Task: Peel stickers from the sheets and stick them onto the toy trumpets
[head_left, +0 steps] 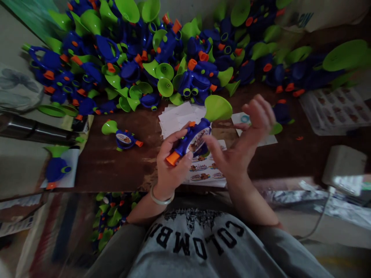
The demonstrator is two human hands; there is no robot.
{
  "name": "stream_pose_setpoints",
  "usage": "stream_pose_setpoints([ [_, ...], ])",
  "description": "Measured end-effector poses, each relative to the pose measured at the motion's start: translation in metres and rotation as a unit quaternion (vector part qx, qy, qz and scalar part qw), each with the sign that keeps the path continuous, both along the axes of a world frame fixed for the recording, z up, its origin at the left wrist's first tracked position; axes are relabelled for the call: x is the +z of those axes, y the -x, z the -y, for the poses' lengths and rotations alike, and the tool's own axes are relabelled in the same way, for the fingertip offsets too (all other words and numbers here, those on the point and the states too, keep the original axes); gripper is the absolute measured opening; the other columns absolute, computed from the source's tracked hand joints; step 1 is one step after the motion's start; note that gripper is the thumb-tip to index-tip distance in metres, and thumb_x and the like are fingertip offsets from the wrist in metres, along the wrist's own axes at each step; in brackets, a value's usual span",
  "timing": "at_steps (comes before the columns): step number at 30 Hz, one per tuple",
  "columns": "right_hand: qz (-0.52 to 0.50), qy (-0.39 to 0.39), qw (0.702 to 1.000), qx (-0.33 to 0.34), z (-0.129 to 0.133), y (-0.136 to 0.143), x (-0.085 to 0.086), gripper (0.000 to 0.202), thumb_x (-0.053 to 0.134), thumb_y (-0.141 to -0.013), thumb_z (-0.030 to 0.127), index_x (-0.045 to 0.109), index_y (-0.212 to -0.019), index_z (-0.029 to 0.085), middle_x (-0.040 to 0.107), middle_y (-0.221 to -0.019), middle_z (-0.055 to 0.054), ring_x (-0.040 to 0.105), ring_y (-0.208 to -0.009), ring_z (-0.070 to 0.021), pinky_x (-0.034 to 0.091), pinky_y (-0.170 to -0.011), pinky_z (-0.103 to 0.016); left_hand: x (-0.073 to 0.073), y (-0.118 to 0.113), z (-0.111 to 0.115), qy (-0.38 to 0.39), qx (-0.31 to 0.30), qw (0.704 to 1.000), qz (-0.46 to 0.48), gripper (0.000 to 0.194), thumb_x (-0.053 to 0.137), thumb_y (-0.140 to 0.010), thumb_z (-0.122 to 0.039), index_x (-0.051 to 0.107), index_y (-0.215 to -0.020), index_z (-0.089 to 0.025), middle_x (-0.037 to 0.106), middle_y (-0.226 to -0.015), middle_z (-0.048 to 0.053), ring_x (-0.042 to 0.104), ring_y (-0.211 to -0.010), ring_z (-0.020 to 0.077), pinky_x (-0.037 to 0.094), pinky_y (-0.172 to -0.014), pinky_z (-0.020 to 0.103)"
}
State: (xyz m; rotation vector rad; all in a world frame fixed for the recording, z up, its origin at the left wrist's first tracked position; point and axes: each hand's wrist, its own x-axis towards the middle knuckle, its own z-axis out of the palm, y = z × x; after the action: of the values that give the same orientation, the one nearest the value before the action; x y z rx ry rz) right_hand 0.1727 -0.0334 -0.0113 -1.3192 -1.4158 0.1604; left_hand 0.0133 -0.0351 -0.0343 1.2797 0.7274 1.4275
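My left hand (pixel 171 168) is closed around a blue toy trumpet (pixel 189 135) with a green bell and an orange mouthpiece. An oval picture sticker covers the side of the toy that faces me. The thumb of my right hand (pixel 240 146) touches or nearly touches that sticker, while the other fingers are spread apart and slightly blurred. Beneath the toy lies a sheet of stickers (pixel 203 170), partly hidden by my hands. Another toy trumpet with a sticker (pixel 124 137) rests on the table to the left.
A large heap of toy trumpets (pixel 162 50) fills the back of the brown table (pixel 116 172). White papers (pixel 176 117) lie behind my hands. At left are a dark bottle (pixel 34 129) and one more trumpet; at right, a stack of sticker sheets (pixel 336 108) and a white box (pixel 344 168) with a cable.
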Motion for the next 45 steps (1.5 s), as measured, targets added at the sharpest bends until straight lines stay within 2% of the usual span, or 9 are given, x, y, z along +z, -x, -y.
stream_pose_setpoints([
  [6,0.044,-0.049,0.994,-0.083,-0.018,-0.023,-0.016,0.077,0.073,-0.098,0.055,0.04,-0.162,0.027,0.042,-0.168,-0.021,0.041,-0.16,-0.0419,0.043,-0.124,-0.065,0.008,0.015,0.0,-0.059,0.014,0.997,-0.053,0.043,0.074,-0.099,-0.024,0.067,-0.14,-0.034,0.069,-0.153,0.003,0.064,-0.147,0.0279,0.054,-0.127,0.053],
  [11,0.128,0.089,0.987,0.041,0.0,-0.057,-0.048,0.041,0.062,-0.105,0.048,0.062,-0.14,0.026,0.075,-0.132,-0.015,0.07,-0.125,-0.0353,0.055,-0.105,-0.061,-0.004,0.085,-0.026,-0.137,0.239,0.918,-0.286,0.045,0.076,-0.09,-0.019,0.07,-0.134,-0.028,0.066,-0.156,0.006,0.057,-0.153,0.0322,0.041,-0.134,0.059],
  [18,0.342,0.322,0.854,0.225,0.05,-0.05,-0.072,0.057,0.082,-0.092,0.042,0.066,-0.144,0.024,0.064,-0.157,-0.018,0.053,-0.151,-0.0444,0.053,-0.109,-0.068,-0.05,0.18,-0.039,-0.027,0.216,0.799,-0.56,0.052,0.081,-0.088,-0.033,0.071,-0.138,-0.024,0.033,-0.181,0.009,0.002,-0.171,0.0537,-0.009,-0.132,0.082],
  [21,0.397,0.339,0.813,0.257,0.058,-0.043,-0.077,0.071,0.087,-0.087,0.031,0.061,-0.153,0.024,0.055,-0.167,-0.018,0.044,-0.16,-0.0439,0.05,-0.117,-0.068,-0.055,0.164,-0.029,-0.036,0.182,0.748,-0.637,0.055,0.072,-0.097,-0.037,0.064,-0.148,-0.021,0.018,-0.186,0.014,-0.004,-0.172,0.0503,-0.002,-0.135,0.079],
  [25,0.406,0.322,0.812,0.27,0.061,-0.041,-0.082,0.045,0.075,-0.094,0.021,0.073,-0.139,0.029,0.071,-0.151,-0.011,0.057,-0.151,-0.0376,0.051,-0.123,-0.062,-0.059,0.109,-0.022,-0.064,0.026,0.733,-0.677,0.064,0.065,-0.103,-0.051,0.053,-0.16,-0.025,0.024,-0.184,0.016,0.016,-0.173,0.0423,0.023,-0.137,0.07],
  [30,0.376,0.297,0.826,0.295,0.056,-0.045,-0.08,0.037,0.063,-0.091,0.001,0.083,-0.113,0.024,0.085,-0.117,-0.009,0.071,-0.135,-0.0288,0.06,-0.115,-0.046,-0.065,0.057,-0.043,-0.045,-0.074,0.687,-0.722,0.077,0.05,-0.107,-0.063,0.035,-0.173,-0.025,0.022,-0.184,0.016,0.013,-0.173,0.045,0.016,-0.135,0.078],
  [38,0.342,0.277,0.865,0.24,0.053,-0.045,-0.073,0.023,0.063,-0.098,0.01,0.082,-0.094,0.022,0.086,-0.095,-0.007,0.083,-0.102,-0.0256,0.068,-0.084,-0.035,-0.07,0.032,-0.109,-0.058,-0.127,0.698,-0.702,0.071,0.052,-0.109,-0.055,0.039,-0.171,-0.023,0.019,-0.184,0.017,0.012,-0.173,0.0435,0.014,-0.133,0.08],
  [41,0.314,0.254,0.888,0.218,0.057,-0.064,-0.051,0.022,0.06,-0.102,0.014,0.081,-0.105,0.023,0.086,-0.098,-0.005,0.083,-0.084,-0.0192,0.065,-0.071,-0.029,-0.066,0.034,-0.107,-0.07,-0.076,0.776,-0.622,0.07,0.053,-0.107,-0.062,0.054,-0.16,-0.017,0.03,-0.18,0.022,0.02,-0.172,0.0442,0.019,-0.135,0.076],
  [45,0.208,0.048,0.965,0.153,0.059,-0.084,-0.015,0.026,0.061,-0.101,0.01,0.078,-0.11,0.027,0.087,-0.104,-0.001,0.083,-0.099,-0.0183,0.067,-0.1,-0.037,-0.05,0.038,-0.081,0.05,-0.026,0.923,-0.381,0.078,0.042,-0.103,-0.08,0.069,-0.138,-0.015,0.074,-0.139,0.022,0.073,-0.132,0.0345,0.055,-0.118,0.057],
])
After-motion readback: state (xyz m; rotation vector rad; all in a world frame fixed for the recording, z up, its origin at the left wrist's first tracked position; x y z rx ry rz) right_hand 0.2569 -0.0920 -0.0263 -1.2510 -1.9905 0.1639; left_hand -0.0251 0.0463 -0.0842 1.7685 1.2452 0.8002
